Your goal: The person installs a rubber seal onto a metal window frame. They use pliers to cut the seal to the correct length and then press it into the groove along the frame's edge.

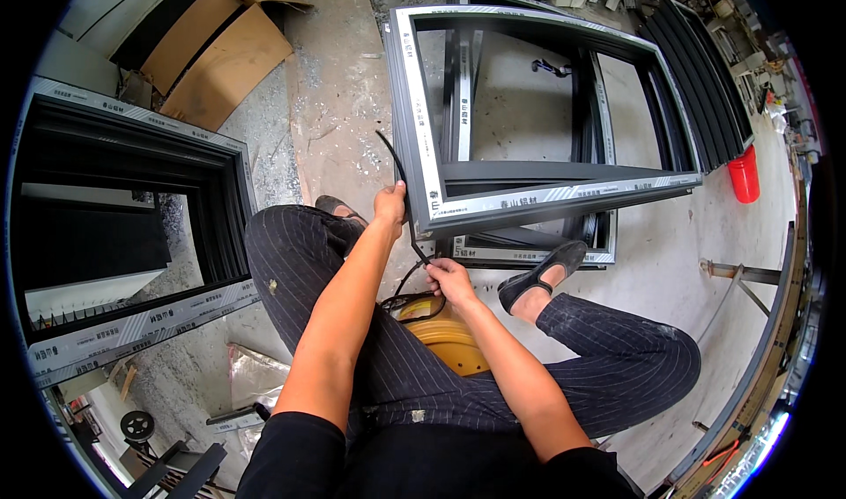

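A thin black rubber strip (389, 149) runs along the left side of a dark grey window frame (425, 115), which has white printed film on its face. My left hand (389, 208) is closed round the strip at the frame's lower left corner, with the fingers against the frame's edge. Lower and to the right, my right hand (451, 280) pinches the same strip between thumb and fingers. From there the strip trails down into a loose black coil on a yellow round object (451, 346) between my legs. My forearms and legs partly cover that object.
The window frame rests on another frame (538, 254) beneath it. More stacked dark frames (141, 111) stand at my left. Dark panels (705, 85) lean at the far right by a red bucket (745, 177). An opened cardboard box (225, 63) lies at the far left. Debris litters the floor.
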A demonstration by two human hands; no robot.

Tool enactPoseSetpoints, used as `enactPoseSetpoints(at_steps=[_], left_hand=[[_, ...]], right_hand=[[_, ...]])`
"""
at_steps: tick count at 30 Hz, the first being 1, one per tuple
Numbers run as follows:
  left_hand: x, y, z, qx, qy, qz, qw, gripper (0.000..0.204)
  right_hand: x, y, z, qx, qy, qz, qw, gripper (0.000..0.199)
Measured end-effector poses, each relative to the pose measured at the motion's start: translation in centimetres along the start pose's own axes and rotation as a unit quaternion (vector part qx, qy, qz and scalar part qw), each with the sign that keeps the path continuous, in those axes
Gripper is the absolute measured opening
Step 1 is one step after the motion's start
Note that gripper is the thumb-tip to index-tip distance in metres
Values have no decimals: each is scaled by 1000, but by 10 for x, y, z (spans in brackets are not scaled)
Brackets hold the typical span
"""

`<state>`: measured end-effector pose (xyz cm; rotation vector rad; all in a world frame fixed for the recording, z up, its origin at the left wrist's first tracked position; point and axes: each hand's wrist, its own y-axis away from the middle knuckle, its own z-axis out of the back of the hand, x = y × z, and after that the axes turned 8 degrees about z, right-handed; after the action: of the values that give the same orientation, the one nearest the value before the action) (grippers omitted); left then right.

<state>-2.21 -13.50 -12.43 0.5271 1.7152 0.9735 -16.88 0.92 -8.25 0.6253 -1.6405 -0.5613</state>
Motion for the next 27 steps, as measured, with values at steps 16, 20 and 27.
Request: enactPoseSetpoints(at_steps=[16,20,27], left_hand=[[-11,24,-13,-175,-382,-191,887,40],[-16,42,-28,-233,-419,-175,860,41],[-8,34,-20,-222,-376,-192,879,40]], right_hand=[[0,0,-4,0,10,-5,1000,19],[6,4,-6,-16,12,-10,1000,18],[12,-19,26,-184,-90,102,973,31]])
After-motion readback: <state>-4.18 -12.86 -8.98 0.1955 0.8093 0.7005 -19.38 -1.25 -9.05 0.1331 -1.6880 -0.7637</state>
